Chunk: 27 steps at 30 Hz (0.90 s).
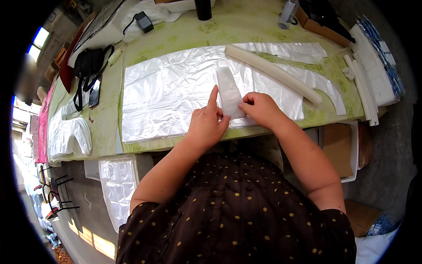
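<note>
A narrow folded white strip of thin sheet (229,90) lies in front of me on a wide, shiny stack of clear plastic film (167,94). My left hand (206,119) is at its left edge, the index finger stretched out along it and the thumb at the near end. On the right side, my right hand (260,110) pinches the strip's near right edge between thumb and fingers. A long pale roll or tube (272,72) lies slantwise across the film, beyond my right hand. A curved cut piece of film (327,86) is at the right.
The table has a green patterned cover (246,26). A black bag (90,66) and a phone (94,93) lie at the left, near folded white film (70,134). A dark cup (203,9), a clear bottle (288,14) and a cardboard box (316,26) stand at the back. White tubes (362,90) lie right.
</note>
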Motion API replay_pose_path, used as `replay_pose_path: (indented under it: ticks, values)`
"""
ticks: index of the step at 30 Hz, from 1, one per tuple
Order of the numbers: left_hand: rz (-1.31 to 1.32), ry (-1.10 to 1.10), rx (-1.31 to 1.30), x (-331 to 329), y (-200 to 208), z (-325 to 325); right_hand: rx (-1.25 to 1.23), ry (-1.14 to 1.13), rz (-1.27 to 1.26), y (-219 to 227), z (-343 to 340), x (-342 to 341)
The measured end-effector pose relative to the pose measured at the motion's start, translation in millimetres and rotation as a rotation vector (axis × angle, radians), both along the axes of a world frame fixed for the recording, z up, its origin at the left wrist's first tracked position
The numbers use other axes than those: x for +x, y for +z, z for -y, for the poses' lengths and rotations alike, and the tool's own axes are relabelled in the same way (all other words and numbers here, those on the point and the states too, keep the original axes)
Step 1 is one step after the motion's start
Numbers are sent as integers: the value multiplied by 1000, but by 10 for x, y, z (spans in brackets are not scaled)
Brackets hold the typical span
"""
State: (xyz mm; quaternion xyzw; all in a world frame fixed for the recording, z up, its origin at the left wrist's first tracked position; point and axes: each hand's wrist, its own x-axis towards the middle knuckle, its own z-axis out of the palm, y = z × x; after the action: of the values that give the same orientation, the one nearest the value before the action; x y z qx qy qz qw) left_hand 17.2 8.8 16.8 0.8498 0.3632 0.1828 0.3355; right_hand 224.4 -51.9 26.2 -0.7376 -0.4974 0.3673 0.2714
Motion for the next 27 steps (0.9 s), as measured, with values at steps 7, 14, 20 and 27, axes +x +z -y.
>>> replay_pose_path:
  ticks: [7, 14, 20, 27]
  values:
    - [-147, 26, 300, 2, 105, 7, -49, 1, 130, 11, -85, -44]
    - [-319, -209, 493, 74, -86, -43, -21, 34, 127, 24, -57, -55]
    - [-296, -191, 488, 43, -148, -19, -10, 22, 97, 45, 8, -63]
    - [-139, -419, 322, -254, -14, 173, -22, 22, -343, 124, 777, -241]
